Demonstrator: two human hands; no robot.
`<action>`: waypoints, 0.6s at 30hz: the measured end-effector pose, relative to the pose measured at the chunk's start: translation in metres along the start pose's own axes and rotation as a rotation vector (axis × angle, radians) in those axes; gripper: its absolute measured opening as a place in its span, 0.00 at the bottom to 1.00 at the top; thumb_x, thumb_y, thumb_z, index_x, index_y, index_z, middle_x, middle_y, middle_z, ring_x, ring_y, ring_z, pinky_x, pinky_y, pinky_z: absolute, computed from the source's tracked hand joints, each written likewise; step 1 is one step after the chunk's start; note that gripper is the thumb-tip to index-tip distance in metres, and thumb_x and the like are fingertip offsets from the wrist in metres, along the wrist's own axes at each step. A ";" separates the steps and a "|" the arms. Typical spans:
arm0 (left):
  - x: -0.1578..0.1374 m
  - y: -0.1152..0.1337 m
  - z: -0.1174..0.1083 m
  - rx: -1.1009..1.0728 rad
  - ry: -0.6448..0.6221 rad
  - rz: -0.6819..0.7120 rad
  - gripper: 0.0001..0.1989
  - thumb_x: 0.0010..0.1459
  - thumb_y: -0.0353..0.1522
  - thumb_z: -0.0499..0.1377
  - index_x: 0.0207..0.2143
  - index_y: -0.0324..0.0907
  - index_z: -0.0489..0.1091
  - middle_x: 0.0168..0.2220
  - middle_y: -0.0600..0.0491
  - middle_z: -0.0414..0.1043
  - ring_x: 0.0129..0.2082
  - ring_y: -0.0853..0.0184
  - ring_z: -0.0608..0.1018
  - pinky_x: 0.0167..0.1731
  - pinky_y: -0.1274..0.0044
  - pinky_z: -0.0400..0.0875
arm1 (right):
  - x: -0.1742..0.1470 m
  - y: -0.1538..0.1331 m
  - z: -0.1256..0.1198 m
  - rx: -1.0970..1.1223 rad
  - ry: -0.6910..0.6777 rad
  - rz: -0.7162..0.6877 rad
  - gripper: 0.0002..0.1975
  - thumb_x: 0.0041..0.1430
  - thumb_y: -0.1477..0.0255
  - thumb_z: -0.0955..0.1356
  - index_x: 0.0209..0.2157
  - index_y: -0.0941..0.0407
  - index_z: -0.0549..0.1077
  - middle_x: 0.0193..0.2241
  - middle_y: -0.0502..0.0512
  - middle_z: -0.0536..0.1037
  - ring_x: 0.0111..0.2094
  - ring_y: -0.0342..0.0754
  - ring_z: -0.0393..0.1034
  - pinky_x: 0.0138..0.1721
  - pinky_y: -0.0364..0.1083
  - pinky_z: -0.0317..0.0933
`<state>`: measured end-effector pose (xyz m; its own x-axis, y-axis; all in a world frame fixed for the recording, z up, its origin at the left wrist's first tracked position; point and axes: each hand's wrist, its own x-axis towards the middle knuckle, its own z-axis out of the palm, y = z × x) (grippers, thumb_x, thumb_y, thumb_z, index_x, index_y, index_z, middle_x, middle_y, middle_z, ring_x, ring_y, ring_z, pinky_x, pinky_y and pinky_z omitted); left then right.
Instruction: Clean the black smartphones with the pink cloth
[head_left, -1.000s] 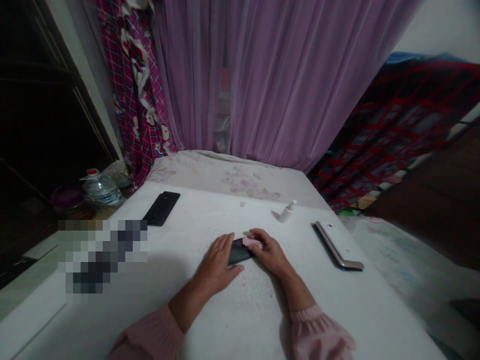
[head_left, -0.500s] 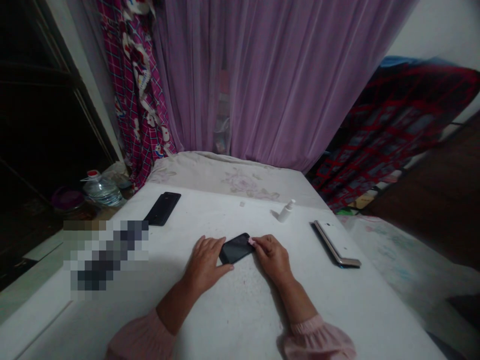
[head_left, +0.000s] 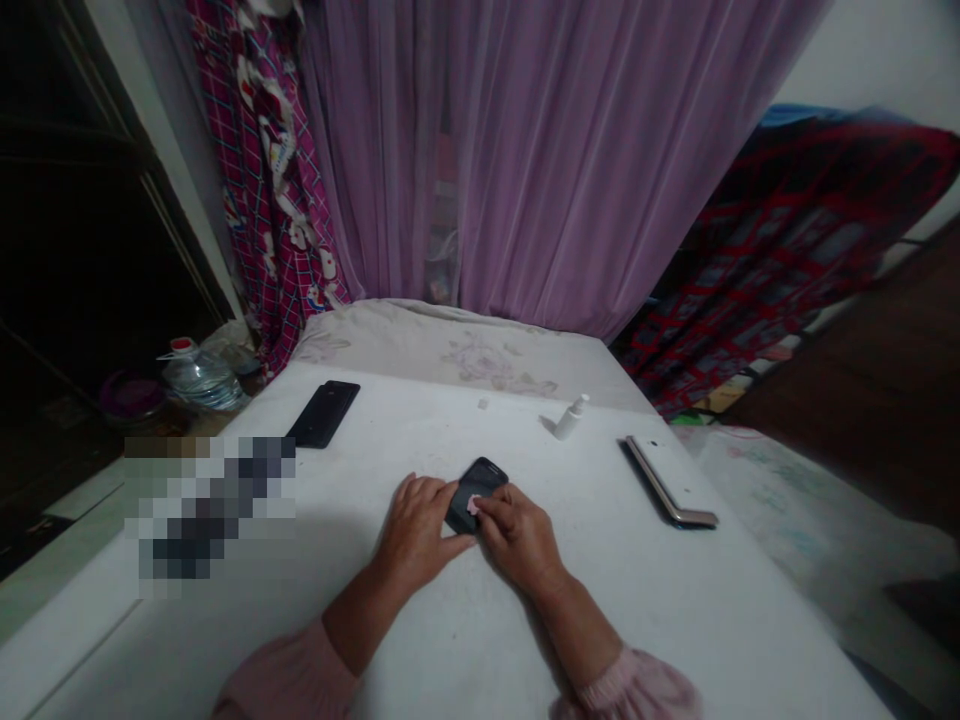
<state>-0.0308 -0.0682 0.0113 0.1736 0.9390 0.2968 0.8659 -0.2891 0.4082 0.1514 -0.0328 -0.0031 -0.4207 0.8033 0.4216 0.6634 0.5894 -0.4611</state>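
A black smartphone [head_left: 486,474] lies screen up on the white surface in front of me, turned at a slant. Its left end sits between the thumb and fingers of my left hand [head_left: 420,525]. My right hand [head_left: 525,535] pinches a small wad of pink cloth or tissue [head_left: 474,504], I cannot tell which, pressed against the phone's screen. Part of the phone's right side is hidden behind the right fingers.
A small white spray bottle [head_left: 572,417] stands beyond the phone, with a little pale piece [head_left: 483,404] to its left. Stacked phones [head_left: 671,485] lie at the right, dark phones [head_left: 326,414] at the left. Nearer left is a blurred-out patch. A water jug [head_left: 201,375] stands beyond the left edge.
My right hand has slid the pink wad left and down, from the phone's right end to the middle of its screen. The phone has turned slightly, more upright in view.
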 end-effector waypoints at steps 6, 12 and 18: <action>0.000 0.002 0.002 0.000 0.022 -0.002 0.25 0.48 0.38 0.66 0.49 0.45 0.66 0.43 0.49 0.72 0.47 0.56 0.73 0.59 0.57 0.54 | 0.012 0.016 -0.002 -0.037 0.057 0.155 0.12 0.60 0.69 0.64 0.39 0.51 0.79 0.30 0.51 0.75 0.30 0.42 0.70 0.30 0.40 0.61; 0.000 0.001 0.004 -0.007 0.034 0.000 0.26 0.48 0.39 0.66 0.49 0.45 0.66 0.44 0.50 0.72 0.48 0.55 0.72 0.59 0.57 0.53 | 0.016 0.018 -0.002 -0.039 0.078 0.180 0.12 0.60 0.69 0.64 0.39 0.50 0.79 0.30 0.51 0.74 0.29 0.42 0.70 0.29 0.40 0.61; 0.000 0.002 0.002 -0.013 0.026 -0.016 0.24 0.48 0.39 0.67 0.47 0.46 0.67 0.42 0.51 0.72 0.47 0.57 0.72 0.59 0.58 0.53 | 0.005 0.004 0.001 0.031 -0.017 0.059 0.12 0.60 0.71 0.64 0.40 0.50 0.79 0.31 0.52 0.74 0.30 0.43 0.70 0.32 0.40 0.62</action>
<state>-0.0277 -0.0682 0.0102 0.1472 0.9384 0.3126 0.8625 -0.2765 0.4239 0.1513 -0.0265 -0.0039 -0.3922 0.8379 0.3795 0.6679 0.5431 -0.5088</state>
